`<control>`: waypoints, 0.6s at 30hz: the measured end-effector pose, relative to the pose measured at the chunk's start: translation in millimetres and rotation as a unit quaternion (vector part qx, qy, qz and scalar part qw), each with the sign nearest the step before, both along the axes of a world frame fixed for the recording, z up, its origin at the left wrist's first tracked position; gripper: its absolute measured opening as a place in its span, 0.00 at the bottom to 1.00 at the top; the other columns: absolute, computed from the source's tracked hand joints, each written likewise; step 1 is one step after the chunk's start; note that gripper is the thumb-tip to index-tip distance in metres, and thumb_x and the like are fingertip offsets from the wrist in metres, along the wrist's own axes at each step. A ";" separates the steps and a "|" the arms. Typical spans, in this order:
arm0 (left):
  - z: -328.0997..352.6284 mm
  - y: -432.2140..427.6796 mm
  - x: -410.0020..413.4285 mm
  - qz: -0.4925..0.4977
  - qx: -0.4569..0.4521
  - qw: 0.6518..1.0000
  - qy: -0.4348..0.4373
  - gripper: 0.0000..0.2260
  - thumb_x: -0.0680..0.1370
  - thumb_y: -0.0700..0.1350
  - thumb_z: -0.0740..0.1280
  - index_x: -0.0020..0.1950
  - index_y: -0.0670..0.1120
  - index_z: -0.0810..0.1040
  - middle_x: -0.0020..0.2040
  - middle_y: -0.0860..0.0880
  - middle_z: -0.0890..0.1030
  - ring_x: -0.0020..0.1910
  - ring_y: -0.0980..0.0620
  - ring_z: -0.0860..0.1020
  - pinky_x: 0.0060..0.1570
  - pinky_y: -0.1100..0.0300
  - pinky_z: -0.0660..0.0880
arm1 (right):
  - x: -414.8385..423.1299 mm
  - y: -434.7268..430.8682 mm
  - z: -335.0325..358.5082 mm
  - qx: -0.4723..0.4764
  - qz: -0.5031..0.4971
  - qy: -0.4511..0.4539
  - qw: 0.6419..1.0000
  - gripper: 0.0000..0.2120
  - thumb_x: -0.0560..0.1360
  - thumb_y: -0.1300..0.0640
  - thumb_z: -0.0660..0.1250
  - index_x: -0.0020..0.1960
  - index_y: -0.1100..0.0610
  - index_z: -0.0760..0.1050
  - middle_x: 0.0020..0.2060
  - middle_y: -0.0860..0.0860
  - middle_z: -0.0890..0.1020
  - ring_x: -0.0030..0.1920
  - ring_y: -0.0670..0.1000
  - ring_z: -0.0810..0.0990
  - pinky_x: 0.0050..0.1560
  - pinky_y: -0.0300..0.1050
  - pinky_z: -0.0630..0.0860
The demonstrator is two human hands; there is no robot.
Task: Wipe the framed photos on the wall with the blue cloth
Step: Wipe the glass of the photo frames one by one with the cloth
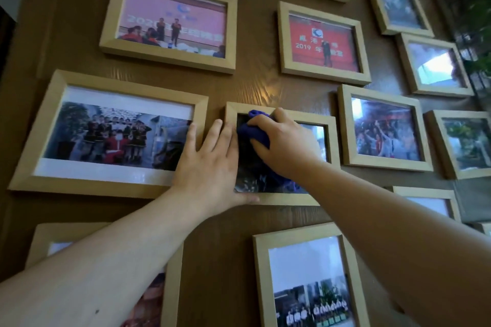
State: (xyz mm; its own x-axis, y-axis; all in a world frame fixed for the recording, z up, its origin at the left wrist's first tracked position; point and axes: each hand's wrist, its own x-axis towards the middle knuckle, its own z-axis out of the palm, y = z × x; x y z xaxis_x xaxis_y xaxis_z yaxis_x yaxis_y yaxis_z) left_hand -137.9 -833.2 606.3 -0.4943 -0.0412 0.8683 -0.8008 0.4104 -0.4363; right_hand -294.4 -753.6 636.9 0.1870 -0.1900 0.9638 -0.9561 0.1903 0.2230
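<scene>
The soft, bunched blue cloth (255, 133) is gripped by the right hand (285, 145) on the small light-wood photo frame (281, 152), which is steadied by the open left hand (210, 164) since its glass looks breakable.

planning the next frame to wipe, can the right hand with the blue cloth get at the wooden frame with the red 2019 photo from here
Probably yes: the right hand with the blue cloth is just below the wooden-framed red 2019 photo, with only bare wood-grain wall between them.

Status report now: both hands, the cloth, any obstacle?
Right hand presses blue cloth on centre frame glass. Left hand flat, steadying its left edge. No obstacle.
</scene>
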 end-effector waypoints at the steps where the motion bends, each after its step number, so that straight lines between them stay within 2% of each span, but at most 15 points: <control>1: -0.5 -0.4 -0.4 0.000 0.004 1.000 0.002 0.58 0.61 0.81 0.49 0.77 0.40 0.46 0.80 0.41 0.48 0.78 0.43 0.44 0.72 0.33 0.45 | -9.3 2.5 -1.7 -0.002 -0.007 0.007 1.000 0.18 0.74 0.43 0.62 0.63 0.45 0.68 0.52 0.52 0.74 0.38 0.50 0.73 0.31 0.40 0.65; 3: -1.5 -1.6 -0.3 -0.001 0.012 1.000 0.013 0.59 0.60 0.82 0.48 0.77 0.41 0.45 0.79 0.40 0.47 0.78 0.43 0.43 0.72 0.33 0.45 | -30.9 10.9 -5.7 -0.003 -0.024 0.003 1.000 0.18 0.75 0.42 0.61 0.62 0.44 0.67 0.52 0.52 0.74 0.37 0.48 0.70 0.29 0.38 0.60; 7: -2.8 -3.8 -0.2 -0.017 0.027 0.999 0.024 0.59 0.59 0.83 0.47 0.77 0.42 0.44 0.79 0.38 0.50 0.78 0.41 0.44 0.73 0.34 0.45 | -74.3 31.7 -13.8 -0.016 -0.082 -0.045 0.996 0.18 0.75 0.41 0.59 0.62 0.45 0.67 0.52 0.52 0.73 0.36 0.50 0.70 0.29 0.38 0.61; 10: -3.6 -4.7 -0.8 -0.024 0.025 0.999 0.024 0.59 0.59 0.83 0.48 0.77 0.42 0.43 0.79 0.38 0.51 0.78 0.41 0.45 0.72 0.33 0.45 | -90.0 40.1 -17.4 -0.031 -0.105 -0.106 0.988 0.18 0.74 0.42 0.59 0.62 0.47 0.67 0.50 0.56 0.74 0.36 0.55 0.73 0.31 0.47 0.72; 11: -3.8 -4.8 -1.1 -0.023 0.023 0.999 0.022 0.59 0.60 0.82 0.48 0.77 0.42 0.43 0.79 0.38 0.52 0.78 0.42 0.45 0.72 0.33 0.45 | -89.4 40.1 -17.7 -0.037 -0.104 -0.125 0.986 0.18 0.74 0.43 0.59 0.62 0.48 0.67 0.50 0.56 0.74 0.37 0.56 0.74 0.32 0.49 0.73; 13: -4.1 -5.0 -2.1 -0.021 0.019 0.999 0.022 0.59 0.60 0.82 0.48 0.76 0.41 0.43 0.79 0.38 0.53 0.78 0.42 0.46 0.72 0.33 0.44 | -80.6 35.8 -17.3 -0.039 -0.079 -0.136 0.987 0.17 0.75 0.45 0.61 0.62 0.48 0.68 0.51 0.55 0.74 0.38 0.55 0.73 0.33 0.46 0.70; 15: -4.0 -4.8 -2.7 -0.021 0.016 0.999 0.021 0.59 0.60 0.82 0.47 0.77 0.41 0.43 0.78 0.38 0.53 0.78 0.42 0.46 0.72 0.33 0.44 | -59.9 28.5 -17.8 -0.014 -0.037 -0.102 0.994 0.17 0.75 0.45 0.61 0.63 0.47 0.68 0.53 0.53 0.73 0.42 0.52 0.74 0.33 0.43 0.67; 18: -4.6 -3.2 -1.8 -0.024 0.010 0.999 0.025 0.58 0.61 0.82 0.48 0.77 0.40 0.45 0.78 0.38 0.55 0.78 0.42 0.47 0.72 0.32 0.44 | -16.9 13.1 -22.9 0.041 -0.003 0.003 0.999 0.19 0.75 0.44 0.58 0.64 0.46 0.67 0.55 0.52 0.73 0.43 0.51 0.74 0.35 0.44 0.71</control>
State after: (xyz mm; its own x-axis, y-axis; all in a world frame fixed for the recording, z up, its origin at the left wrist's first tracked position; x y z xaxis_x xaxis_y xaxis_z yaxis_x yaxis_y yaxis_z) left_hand -139.7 -836.4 601.7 -0.4520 -0.0370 0.8912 -0.8008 0.4571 -0.3872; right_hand -311.3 -740.5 614.0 0.1909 -0.2698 0.9438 -0.9538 0.1760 0.2433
